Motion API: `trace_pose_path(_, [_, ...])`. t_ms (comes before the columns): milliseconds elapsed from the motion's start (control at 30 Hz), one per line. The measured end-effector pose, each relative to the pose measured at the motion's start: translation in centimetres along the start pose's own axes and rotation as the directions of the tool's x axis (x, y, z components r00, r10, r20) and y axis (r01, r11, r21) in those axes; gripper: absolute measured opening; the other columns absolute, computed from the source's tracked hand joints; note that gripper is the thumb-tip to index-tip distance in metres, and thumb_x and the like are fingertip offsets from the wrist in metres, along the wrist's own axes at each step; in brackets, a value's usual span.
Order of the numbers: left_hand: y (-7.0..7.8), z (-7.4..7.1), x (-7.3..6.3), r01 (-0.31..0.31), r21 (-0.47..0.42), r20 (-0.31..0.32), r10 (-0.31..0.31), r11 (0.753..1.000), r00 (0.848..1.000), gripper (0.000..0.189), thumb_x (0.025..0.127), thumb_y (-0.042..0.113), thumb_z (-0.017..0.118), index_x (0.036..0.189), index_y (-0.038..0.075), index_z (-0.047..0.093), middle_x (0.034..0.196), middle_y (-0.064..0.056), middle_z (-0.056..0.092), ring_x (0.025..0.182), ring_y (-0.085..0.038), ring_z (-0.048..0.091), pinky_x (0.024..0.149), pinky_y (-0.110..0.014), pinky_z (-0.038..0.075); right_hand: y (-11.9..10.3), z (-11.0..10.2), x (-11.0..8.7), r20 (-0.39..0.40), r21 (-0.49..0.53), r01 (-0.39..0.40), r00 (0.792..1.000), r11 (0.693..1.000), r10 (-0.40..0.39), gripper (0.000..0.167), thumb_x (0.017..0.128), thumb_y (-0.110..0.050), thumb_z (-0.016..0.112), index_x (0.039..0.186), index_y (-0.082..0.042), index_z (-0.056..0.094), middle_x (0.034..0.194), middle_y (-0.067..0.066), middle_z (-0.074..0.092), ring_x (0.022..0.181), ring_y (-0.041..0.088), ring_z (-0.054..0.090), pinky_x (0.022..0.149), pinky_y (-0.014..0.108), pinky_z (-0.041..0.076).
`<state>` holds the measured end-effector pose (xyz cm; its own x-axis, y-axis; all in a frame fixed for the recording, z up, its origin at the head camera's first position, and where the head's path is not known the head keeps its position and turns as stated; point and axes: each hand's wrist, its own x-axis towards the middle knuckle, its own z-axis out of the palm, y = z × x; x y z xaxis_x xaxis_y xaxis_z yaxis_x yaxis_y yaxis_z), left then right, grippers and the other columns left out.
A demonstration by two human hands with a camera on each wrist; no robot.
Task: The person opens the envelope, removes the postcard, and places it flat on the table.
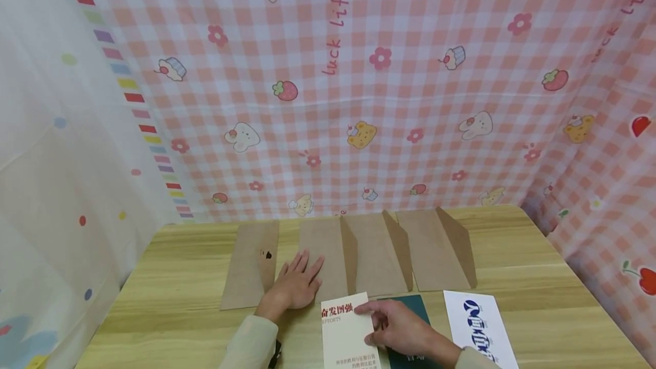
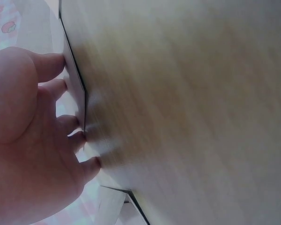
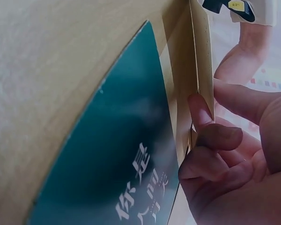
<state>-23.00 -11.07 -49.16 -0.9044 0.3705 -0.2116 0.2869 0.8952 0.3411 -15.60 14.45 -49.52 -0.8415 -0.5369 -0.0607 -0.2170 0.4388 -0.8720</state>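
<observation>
My left hand point(image 1: 296, 288) lies palm down with its fingers spread, fingertips on the lower left part of a brown kraft envelope point(image 1: 324, 241). In the left wrist view those fingertips rest along the envelope's edge. My right hand point(image 1: 402, 328) pinches a cream card point(image 1: 344, 335) with red and small brown Chinese lettering by its right edge. From the right wrist, the card point(image 3: 205, 61) shows nearly edge-on between thumb and fingers. Beneath the right hand, a dark teal card point(image 3: 117, 126) with white characters lies on the table, partly covered in the head view.
Two more kraft envelopes point(image 1: 376, 255) point(image 1: 427, 255) lie to the right, pointed flaps unfolded. At the left is a kraft envelope point(image 1: 243, 272) with a small dark mark. A white card point(image 1: 474, 323) with blue lettering lies at the right on the wooden table point(image 1: 169, 289). Checked cloth point(image 1: 410, 101) hangs behind.
</observation>
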Motion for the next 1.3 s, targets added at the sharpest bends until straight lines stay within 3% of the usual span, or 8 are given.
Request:
trace_pose_path(433, [-0.14, 0.18, 0.10, -0.003, 0.006, 0.009, 0.003, 1.000, 1.000, 0.054, 0.106, 0.031, 0.041, 0.157, 0.015, 0.031, 0.164, -0.021, 0.016, 0.152, -0.038, 0.012, 0.119, -0.060, 0.013, 0.05, 0.44, 0.17, 0.063, -0.044, -0.013, 0.998, 0.999, 0.016, 0.051, 0.079, -0.003, 0.079, 0.128, -0.003, 0.065, 0.068, -0.010, 0.051, 0.058, 0.000, 0.044, 0.050, 0.017, 0.032])
trace_pose_path(1300, [-0.25, 0.22, 0.09, -0.005, 0.011, 0.000, 0.005, 1.000, 1.000, 0.054, 0.106, 0.031, 0.041, 0.157, 0.015, 0.031, 0.164, -0.021, 0.016, 0.152, -0.038, 0.012, 0.119, -0.060, 0.014, -0.32, 0.63, 0.05, 0.088, -0.100, -0.033, 0.995, 0.994, 0.042, 0.059, 0.078, -0.005, 0.080, 0.134, -0.005, 0.062, 0.062, -0.012, 0.050, 0.053, -0.001, 0.043, 0.047, 0.016, 0.030])
